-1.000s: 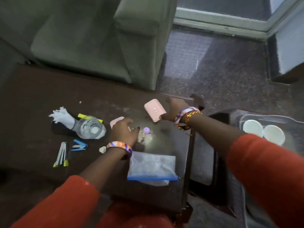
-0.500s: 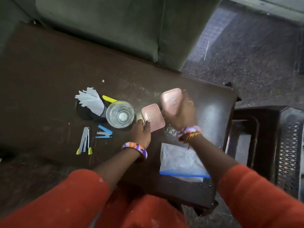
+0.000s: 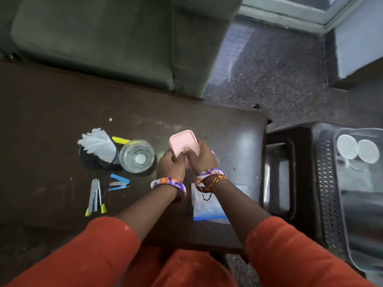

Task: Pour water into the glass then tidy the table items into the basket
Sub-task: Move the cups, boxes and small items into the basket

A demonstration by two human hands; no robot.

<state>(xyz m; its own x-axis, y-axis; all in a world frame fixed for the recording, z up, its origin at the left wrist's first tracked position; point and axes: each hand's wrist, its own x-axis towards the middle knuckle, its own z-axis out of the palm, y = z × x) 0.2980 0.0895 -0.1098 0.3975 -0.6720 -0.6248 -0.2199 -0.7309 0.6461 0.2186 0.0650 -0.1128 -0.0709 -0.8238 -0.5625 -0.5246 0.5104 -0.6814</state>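
Note:
A small pink box (image 3: 183,141) sits in the middle of the dark wooden table (image 3: 51,112). My left hand (image 3: 171,165) grips its near left side and my right hand (image 3: 202,157) grips its near right side, thumbs on the lid. The glass (image 3: 136,156) with water stands just left of my hands. A black mesh basket (image 3: 329,183) stands on a stool to the right of the table. A clear zip bag (image 3: 205,206) with a blue edge lies under my right wrist.
A black holder with white tissue (image 3: 97,145) and a yellow item (image 3: 120,139) stands left of the glass. A blue stapler (image 3: 120,182) and a silver-yellow tool (image 3: 95,197) lie near the front. A clear tray with two white discs (image 3: 358,151) is far right. A green sofa (image 3: 103,38) is behind.
The two pink halves were apart, one in each hand. Now they are together as one closed box, with both hands on it.

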